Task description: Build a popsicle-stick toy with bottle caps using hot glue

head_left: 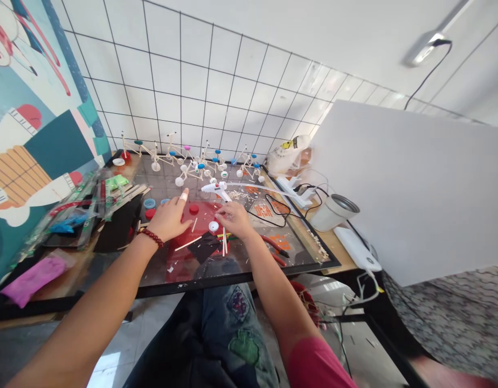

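Note:
My left hand (171,216) hovers over the tabletop (180,267) with its fingers stretched out and thumb apart, holding nothing. A white wrap covers one fingertip. The fingers of my right hand (235,220) are pinched beside a white bottle cap (213,226); what they hold, if anything, is too small to tell. A white glue gun (216,188) lies just behind my right hand. Between the hands is a red bottle cap (193,208). Thin wooden sticks (225,242) and a black piece of sheet (204,247) lie close in front of them.
Several stick-and-cap models (200,164) stand along the back edge. Packets and sticks (123,199) crowd the left, near a pink packet (36,275). Red-handled pliers (275,245), a black cable (279,215), a power strip (295,194) and a grey-white canister (333,212) are at right.

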Action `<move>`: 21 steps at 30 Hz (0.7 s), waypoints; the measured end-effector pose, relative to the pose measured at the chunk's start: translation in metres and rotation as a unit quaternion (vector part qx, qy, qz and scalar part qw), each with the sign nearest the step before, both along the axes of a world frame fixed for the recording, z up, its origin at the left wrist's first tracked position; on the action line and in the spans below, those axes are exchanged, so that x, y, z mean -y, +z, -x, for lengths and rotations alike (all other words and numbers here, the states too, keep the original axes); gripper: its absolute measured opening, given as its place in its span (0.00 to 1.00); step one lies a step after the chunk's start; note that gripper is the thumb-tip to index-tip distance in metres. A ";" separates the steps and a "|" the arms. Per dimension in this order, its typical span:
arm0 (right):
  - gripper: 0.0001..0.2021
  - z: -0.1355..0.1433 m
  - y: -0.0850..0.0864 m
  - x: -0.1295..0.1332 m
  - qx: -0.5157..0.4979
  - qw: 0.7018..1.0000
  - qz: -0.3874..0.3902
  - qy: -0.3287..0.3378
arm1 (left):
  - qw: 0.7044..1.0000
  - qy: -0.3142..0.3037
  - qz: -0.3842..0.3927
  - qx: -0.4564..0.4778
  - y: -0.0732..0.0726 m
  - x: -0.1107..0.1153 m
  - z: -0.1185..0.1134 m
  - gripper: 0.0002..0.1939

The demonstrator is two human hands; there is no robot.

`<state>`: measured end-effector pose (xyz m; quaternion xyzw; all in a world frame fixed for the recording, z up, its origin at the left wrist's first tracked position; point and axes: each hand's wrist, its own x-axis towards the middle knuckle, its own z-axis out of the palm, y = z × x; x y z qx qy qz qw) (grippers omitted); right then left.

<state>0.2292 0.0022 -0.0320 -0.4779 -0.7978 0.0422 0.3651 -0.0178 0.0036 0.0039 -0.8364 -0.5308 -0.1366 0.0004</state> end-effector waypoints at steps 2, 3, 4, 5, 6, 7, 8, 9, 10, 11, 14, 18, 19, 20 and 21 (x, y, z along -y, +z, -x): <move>0.05 0.000 -0.001 0.000 0.000 0.999 0.002 -0.034 | 1.000 0.001 0.000 0.000 0.000 0.001 0.000 0.46; 0.06 0.000 -0.001 0.000 -0.002 0.998 0.001 -0.058 | 1.000 0.002 0.000 0.003 0.000 0.001 -0.001 0.45; 0.07 -0.001 0.000 0.000 -0.006 0.997 0.000 -0.081 | 1.000 0.004 0.000 0.007 0.000 0.001 -0.001 0.45; 0.09 -0.002 0.000 -0.001 -0.010 0.995 -0.002 -0.100 | 1.000 0.007 -0.002 0.013 0.000 0.000 -0.001 0.44; 0.10 -0.003 0.000 -0.001 -0.015 0.994 -0.004 -0.111 | 1.000 0.009 -0.005 0.020 -0.001 0.000 -0.002 0.44; 0.11 -0.004 0.001 -0.001 -0.020 0.994 -0.006 -0.111 | 0.999 0.012 -0.012 0.029 -0.001 0.000 -0.002 0.43; 0.12 -0.004 0.001 -0.002 -0.025 0.994 -0.008 -0.102 | 0.999 0.013 -0.020 0.039 -0.001 0.000 -0.003 0.42; 0.11 -0.005 0.002 -0.002 -0.030 0.996 -0.009 -0.085 | 0.998 0.014 -0.028 0.049 -0.002 0.000 -0.004 0.41; 0.09 -0.006 0.002 -0.001 -0.034 0.997 -0.009 -0.062 | 0.998 0.014 -0.036 0.058 -0.002 -0.001 -0.004 0.39; 0.07 -0.006 0.003 -0.001 -0.037 0.999 -0.006 -0.036 | 0.997 0.014 -0.041 0.067 -0.002 -0.001 -0.005 0.37; 0.03 -0.007 0.008 0.004 -0.036 0.999 0.016 0.037 | 0.995 0.019 -0.051 0.079 -0.001 0.000 -0.006 0.30; 0.09 -0.007 0.015 0.014 0.002 0.994 0.048 0.095 | 0.992 0.030 -0.057 0.104 0.001 0.001 -0.006 0.28; 0.11 -0.006 0.016 0.016 0.015 0.993 0.056 0.101 | 0.992 0.032 -0.058 0.112 0.001 0.001 -0.006 0.29; 0.14 -0.006 0.017 0.017 0.029 0.992 0.065 0.102 | 0.991 0.035 -0.060 0.116 0.002 0.001 -0.005 0.29; 0.16 -0.005 0.017 0.019 0.044 0.992 0.073 0.098 | 0.990 0.038 -0.065 0.117 0.002 0.001 -0.005 0.28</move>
